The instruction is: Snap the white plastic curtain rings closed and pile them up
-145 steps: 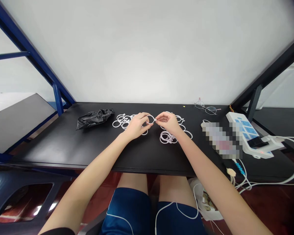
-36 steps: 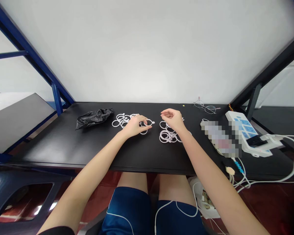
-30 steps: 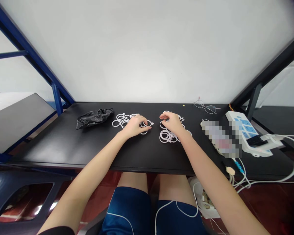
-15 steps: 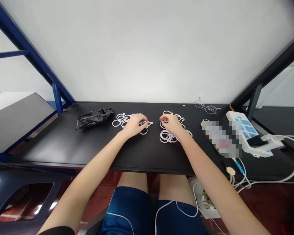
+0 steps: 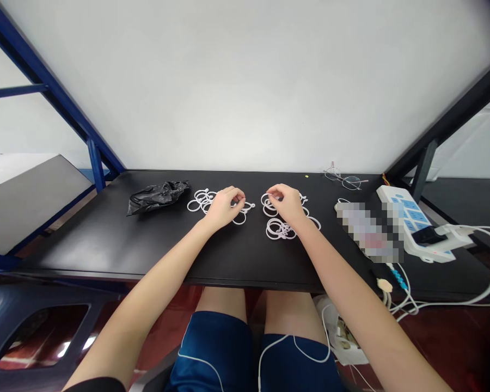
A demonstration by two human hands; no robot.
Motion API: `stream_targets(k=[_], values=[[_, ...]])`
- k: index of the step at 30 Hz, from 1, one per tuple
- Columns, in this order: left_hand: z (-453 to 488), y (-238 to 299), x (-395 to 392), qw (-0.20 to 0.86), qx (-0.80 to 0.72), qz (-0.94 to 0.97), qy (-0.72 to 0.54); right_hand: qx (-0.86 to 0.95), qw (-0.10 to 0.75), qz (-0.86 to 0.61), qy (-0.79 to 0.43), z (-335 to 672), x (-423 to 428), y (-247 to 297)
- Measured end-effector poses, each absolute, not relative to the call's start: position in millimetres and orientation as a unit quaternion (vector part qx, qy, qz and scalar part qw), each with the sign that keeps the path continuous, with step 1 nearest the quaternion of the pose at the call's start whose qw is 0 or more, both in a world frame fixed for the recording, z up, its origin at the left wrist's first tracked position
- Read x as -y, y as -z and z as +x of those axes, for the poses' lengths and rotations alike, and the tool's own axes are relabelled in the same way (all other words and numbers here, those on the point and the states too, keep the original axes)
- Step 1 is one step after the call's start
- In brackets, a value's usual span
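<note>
- left-pile ring [image 5: 245, 207]: a thin white plastic loop with a small tab, at the inner edge of the left pile; it lies flat on the desk or very nearly so
- left hand [image 5: 224, 206]: palm down, thumb and forefinger drawn together on the near side of that loop, the other fingers curled over it
- right-pile ring [image 5: 266, 200]: the same kind of loop, at the far inner corner of the right pile
- right hand [image 5: 285, 202]: thumb and fingertips pinched together on this loop; whether it is clear of the desk is too small to tell
- the two hands sit near each other but apart, with a strip of bare desk between them; each is at a pick from its own pile
- left pile of rings [image 5: 200, 200]: loose, overlapping loops spread behind and left of the left hand
- right pile of rings [image 5: 281, 228]: a tighter cluster, partly under the right wrist
- black bag [image 5: 157, 196]: crumpled, just left of the left pile
- desk [image 5: 106, 239]: black and matt, its near edge above the person's knees in blue shorts [image 5: 212, 348]
- glasses [image 5: 345, 179]: at the back right, well apart from the rings
- power strip [image 5: 412, 215]: white with blue sockets, at the right end, with white cables [image 5: 488, 267] trailing off the edge
- blue frame [image 5: 92, 158]: slanted steel posts at the left, with a pale wall behind
</note>
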State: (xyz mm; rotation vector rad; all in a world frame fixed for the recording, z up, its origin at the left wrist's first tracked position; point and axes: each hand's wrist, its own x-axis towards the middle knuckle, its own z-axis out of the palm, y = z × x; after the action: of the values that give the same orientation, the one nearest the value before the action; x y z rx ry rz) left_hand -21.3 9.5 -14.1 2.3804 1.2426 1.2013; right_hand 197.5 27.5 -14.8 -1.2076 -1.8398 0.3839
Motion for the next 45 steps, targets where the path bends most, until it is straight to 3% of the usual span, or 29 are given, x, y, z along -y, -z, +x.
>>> stream_targets(k=[7,17,28,35,45], values=[[-21.0,14.0,-9.2,0.103,-0.414,0.811,-0.4,0.678,0.498,-0.514,-0.164,197.0,-27.4,12.3],[-21.7,16.0,-10.6,0.111,-0.405,0.815,-0.4,0.465,0.587,-0.496,-0.439,198.5,-27.7,-1.9],[-21.9,17.3,-11.0,0.113,-0.4,0.82,-0.393,0.343,0.626,-0.452,-0.535,202.6,-32.1,-5.9],[-15.1,13.9,-4.3,0.106,-0.377,0.827,-0.403,0.377,0.561,-0.376,-0.635,196.2,-24.4,-14.7],[14.3,14.3,13.7,0.113,-0.336,0.845,-0.4,0.419,0.544,-0.31,-0.658,175.5,-12.9,-9.3]])
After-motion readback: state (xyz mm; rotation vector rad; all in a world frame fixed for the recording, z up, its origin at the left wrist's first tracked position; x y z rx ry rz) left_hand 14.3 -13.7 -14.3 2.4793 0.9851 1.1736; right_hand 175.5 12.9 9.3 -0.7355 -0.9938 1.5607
